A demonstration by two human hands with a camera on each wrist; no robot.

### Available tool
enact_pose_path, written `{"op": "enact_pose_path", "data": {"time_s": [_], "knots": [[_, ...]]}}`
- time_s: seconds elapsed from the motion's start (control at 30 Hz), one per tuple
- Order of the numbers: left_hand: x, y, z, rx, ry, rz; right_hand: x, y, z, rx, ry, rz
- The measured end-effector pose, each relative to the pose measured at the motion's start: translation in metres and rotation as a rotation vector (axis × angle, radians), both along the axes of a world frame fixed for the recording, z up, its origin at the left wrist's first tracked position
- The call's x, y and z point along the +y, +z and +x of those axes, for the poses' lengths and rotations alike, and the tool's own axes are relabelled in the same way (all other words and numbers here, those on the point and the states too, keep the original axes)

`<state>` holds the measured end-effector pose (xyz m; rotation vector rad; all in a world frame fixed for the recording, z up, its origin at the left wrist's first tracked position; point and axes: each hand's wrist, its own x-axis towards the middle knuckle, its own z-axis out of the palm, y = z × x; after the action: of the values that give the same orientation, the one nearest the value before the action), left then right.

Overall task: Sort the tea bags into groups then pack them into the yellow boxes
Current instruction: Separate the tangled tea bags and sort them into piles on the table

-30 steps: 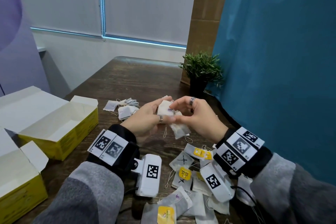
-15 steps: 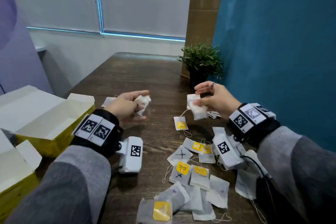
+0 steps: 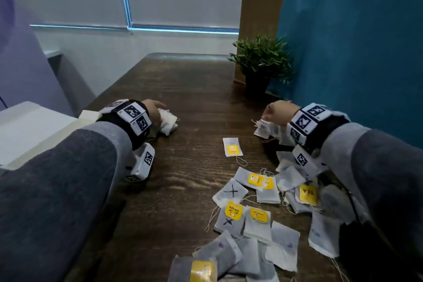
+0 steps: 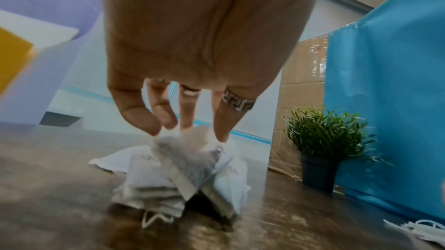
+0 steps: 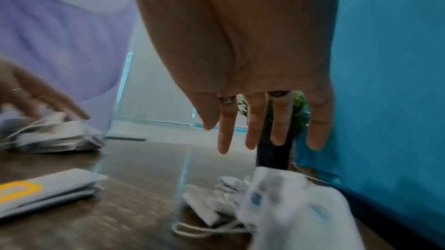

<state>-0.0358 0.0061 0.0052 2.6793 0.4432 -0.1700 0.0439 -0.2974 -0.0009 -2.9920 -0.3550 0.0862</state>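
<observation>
My left hand (image 3: 155,109) (image 4: 185,130) reaches down at the left pile of white tea bags (image 3: 168,121) (image 4: 183,178) and pinches the top bag (image 4: 187,151) by its upper edge. My right hand (image 3: 273,111) (image 5: 250,139) hovers with straight fingers over the right pile of tea bags (image 3: 263,127) (image 5: 216,202), holding nothing. A blurred white bag (image 5: 289,206) lies just below it. Several unsorted tea bags (image 3: 251,210), some with yellow tags, lie spread near me. An open yellow box (image 3: 34,126) (image 4: 12,58) stands at the left, mostly hidden by my left arm.
A potted plant (image 3: 259,64) (image 4: 322,145) stands at the back right against the blue wall (image 3: 354,41) and a cardboard panel (image 3: 261,7). One yellow-tagged bag (image 3: 232,146) lies alone between the two piles. The dark wooden table (image 3: 183,89) stretches away ahead.
Both hands moved apart and dropped to the table. The left carried its bag onto the left pile; the right let its bag go over the right pile and opened.
</observation>
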Motion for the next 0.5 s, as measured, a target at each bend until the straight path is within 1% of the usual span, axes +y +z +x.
{"op": "enact_pose_path", "data": {"time_s": [0.07, 0.13, 0.17, 0.2, 0.23, 0.27, 0.33, 0.4, 0.47, 0.5], "knots": [[-0.001, 0.006, 0.001, 0.014, 0.007, 0.166, 0.019, 0.004, -0.011, 0.041, 0.106, -0.005], [-0.003, 0.011, -0.001, -0.004, -0.009, 0.338, 0.037, 0.003, -0.024, 0.140, 0.239, -0.014], [-0.006, 0.015, -0.005, -0.033, -0.010, 0.386, 0.045, 0.000, -0.031, 0.193, 0.301, -0.024], [-0.010, 0.018, -0.010, -0.078, -0.045, 0.387, 0.052, -0.003, -0.037, 0.246, 0.345, -0.038], [-0.017, 0.021, -0.017, -0.115, -0.106, 0.334, 0.058, -0.007, -0.043, 0.273, 0.385, -0.056], [-0.026, 0.025, -0.027, -0.139, -0.178, 0.231, 0.062, -0.010, -0.046, 0.275, 0.426, -0.088], [-0.046, 0.032, -0.051, -0.123, -0.269, -0.066, 0.066, -0.011, -0.051, 0.220, 0.469, -0.176], [-0.064, 0.036, -0.083, -0.058, -0.336, -0.311, 0.066, -0.006, -0.059, 0.177, 0.449, -0.213], [-0.076, 0.036, -0.111, -0.029, -0.395, -0.456, 0.061, -0.001, -0.065, 0.152, 0.404, -0.192], [-0.081, 0.034, -0.122, -0.021, -0.424, -0.499, 0.058, 0.003, -0.069, 0.140, 0.389, -0.175]]}}
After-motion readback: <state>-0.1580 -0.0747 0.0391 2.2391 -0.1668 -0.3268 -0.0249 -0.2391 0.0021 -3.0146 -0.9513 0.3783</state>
